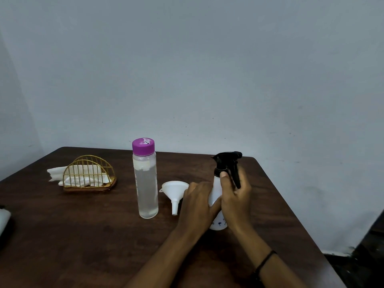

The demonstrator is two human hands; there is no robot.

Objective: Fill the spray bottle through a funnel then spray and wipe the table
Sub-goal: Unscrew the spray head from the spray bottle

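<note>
A white spray bottle (216,191) with a black trigger head (227,163) stands on the dark wooden table (83,235). My left hand (196,206) wraps its body from the left. My right hand (235,199) grips it from the right, thumb up at the black collar. A white funnel (174,191) lies tipped on the table just left of my left hand. Left of the funnel stands a tall clear bottle (146,190) of clear liquid with a purple cap (143,146) screwed on.
A gold wire napkin holder (89,175) with white napkins sits at the back left. A dark and white object (5,223) pokes in at the left edge. The table's right edge runs diagonally near my right forearm; a pale wall stands behind.
</note>
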